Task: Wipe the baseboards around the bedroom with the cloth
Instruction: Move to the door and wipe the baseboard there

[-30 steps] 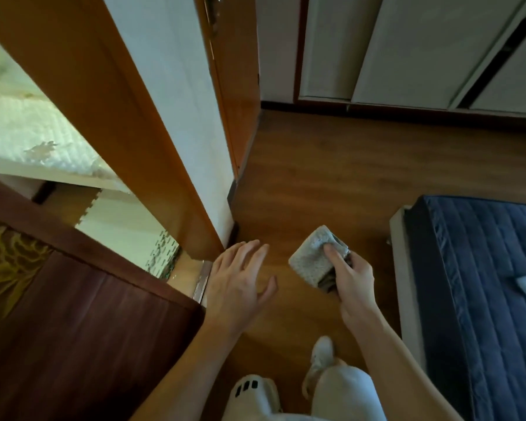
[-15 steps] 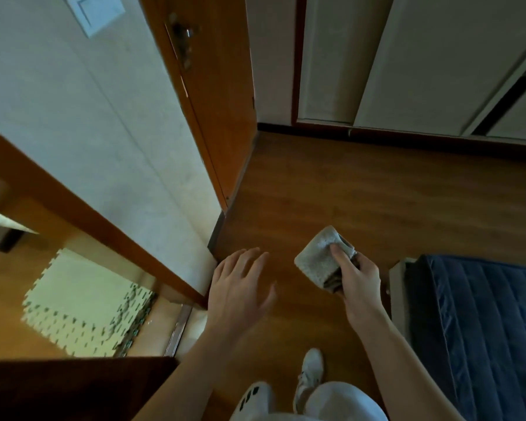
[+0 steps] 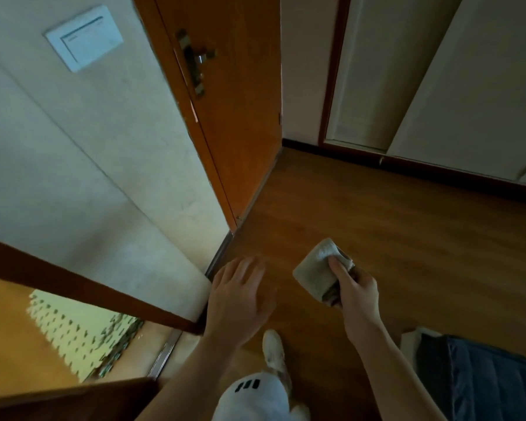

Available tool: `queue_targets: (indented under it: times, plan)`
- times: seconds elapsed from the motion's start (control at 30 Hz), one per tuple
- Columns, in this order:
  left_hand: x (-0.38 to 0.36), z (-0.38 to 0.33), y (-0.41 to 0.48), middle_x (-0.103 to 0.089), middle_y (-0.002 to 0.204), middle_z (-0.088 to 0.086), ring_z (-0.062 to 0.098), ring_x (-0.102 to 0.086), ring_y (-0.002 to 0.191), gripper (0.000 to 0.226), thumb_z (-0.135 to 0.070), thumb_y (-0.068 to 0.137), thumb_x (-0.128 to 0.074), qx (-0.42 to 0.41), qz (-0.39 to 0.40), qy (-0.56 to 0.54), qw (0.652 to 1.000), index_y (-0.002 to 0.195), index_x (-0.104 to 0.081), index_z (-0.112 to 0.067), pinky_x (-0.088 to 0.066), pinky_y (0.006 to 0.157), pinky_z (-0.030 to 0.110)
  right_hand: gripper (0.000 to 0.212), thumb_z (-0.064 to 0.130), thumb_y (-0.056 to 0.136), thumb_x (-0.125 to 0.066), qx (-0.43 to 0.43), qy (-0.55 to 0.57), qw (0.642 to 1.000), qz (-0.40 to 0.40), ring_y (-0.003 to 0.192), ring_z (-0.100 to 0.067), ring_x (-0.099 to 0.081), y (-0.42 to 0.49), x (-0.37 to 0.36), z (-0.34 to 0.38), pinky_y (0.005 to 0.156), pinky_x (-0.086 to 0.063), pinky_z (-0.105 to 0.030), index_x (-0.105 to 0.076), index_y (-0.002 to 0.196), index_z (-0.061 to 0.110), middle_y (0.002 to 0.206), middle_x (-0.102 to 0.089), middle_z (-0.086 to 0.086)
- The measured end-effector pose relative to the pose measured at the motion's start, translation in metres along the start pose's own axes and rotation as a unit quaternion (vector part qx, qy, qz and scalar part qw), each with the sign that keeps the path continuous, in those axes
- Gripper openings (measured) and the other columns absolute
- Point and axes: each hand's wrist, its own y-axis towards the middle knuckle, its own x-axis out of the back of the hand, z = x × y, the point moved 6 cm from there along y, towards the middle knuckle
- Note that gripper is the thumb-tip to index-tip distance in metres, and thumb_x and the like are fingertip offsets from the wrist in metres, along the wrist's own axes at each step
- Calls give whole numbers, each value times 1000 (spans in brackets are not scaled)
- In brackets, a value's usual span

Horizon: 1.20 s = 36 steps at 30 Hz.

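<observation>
The right grip [image 3: 357, 287] clasps a folded grey cloth [image 3: 315, 270] above the wooden floor [image 3: 377, 214], near the dark baseboard [image 3: 219, 256]. The left grip [image 3: 240, 294] is released, fingers spread. White trousers [image 3: 252, 396] bear three black bars. An orange door [image 3: 240, 101] stands beside a wall switch [image 3: 84, 38].

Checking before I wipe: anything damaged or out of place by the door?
Nothing plainly. The door has a pale mark on its edge below the latch, perhaps a chip, too blurred to tell. Right hand holds the cloth.

A single head-worn camera looks steeply down from standing height at the wooden floor [image 3: 377, 214], facing the doorway corner.
</observation>
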Motion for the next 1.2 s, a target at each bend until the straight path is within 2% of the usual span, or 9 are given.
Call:
queue_targets:
  times: [0.27,0.43,0.57,0.73,0.83,0.9,1.0,1.1,1.2]
  plan:
    - [-28,29,101,-60,138,-3,19,-52,128,54,-58,91,-49,44,-10,12,999,134,-58,-27,-35,105,33,24,35,90,-72,5,-27,999,35,79,-23,-68,101,-54,51,57,-54,-32,-71,94,12,88,-69,-8]
    - [-35,59,169,-63,135,1,21,-56,125,56,-56,91,-48,54,-53,18,997,133,-63,-21,-41,103,35,19,31,92,-71,31,-66,996,51,60,-13,-65,175,-103,101,44,-49,-24,-71,90,12,76,-67,-5]
    - [-34,82,213,-63,134,1,19,-55,124,54,-54,92,-51,78,-70,26,994,132,-64,-20,-38,105,33,26,34,91,-72,34,-80,993,82,65,-20,-66,224,-147,128,49,-51,-29,-71,97,8,77,-67,-6]
    - [-26,105,240,-62,136,2,22,-56,125,54,-53,92,-54,135,-88,31,986,133,-64,-20,-47,104,41,25,32,94,-68,60,-121,978,159,54,-15,-65,256,-202,146,43,-48,-22,-69,90,7,69,-66,-8]
    - [-27,123,250,-62,136,3,24,-57,126,53,-52,92,-56,198,-89,23,976,134,-60,-21,-51,101,49,28,33,93,-70,64,-150,962,217,49,-16,-63,276,-235,151,45,-49,-26,-70,92,6,63,-65,-7]
    - [-28,131,252,-63,136,5,26,-58,126,51,-50,92,-56,241,-108,22,964,132,-63,-19,-51,100,52,29,36,91,-72,57,-167,950,258,55,-25,-64,292,-257,152,51,-51,-31,-72,96,7,70,-67,-19]
    - [-26,136,253,-65,134,7,28,-60,125,49,-47,93,-56,298,-138,55,943,129,-67,-16,-50,102,51,40,43,89,-71,75,-210,916,333,60,-42,-62,309,-291,156,55,-52,-43,-71,85,2,72,-64,-29]
    - [-31,136,244,-64,136,5,28,-60,124,55,-39,82,-80,373,-136,97,913,131,-65,-20,-49,100,46,41,41,90,-68,66,-244,872,418,51,-21,-59,316,-324,155,47,-47,-34,-68,81,1,56,-61,-5]
    - [-39,127,229,-61,140,4,28,-59,126,61,-33,80,-84,456,-123,101,875,135,-61,-23,-49,102,47,24,25,96,-64,12,-238,834,498,62,-7,-66,314,-351,146,53,-49,-23,-69,109,4,79,-69,-1]
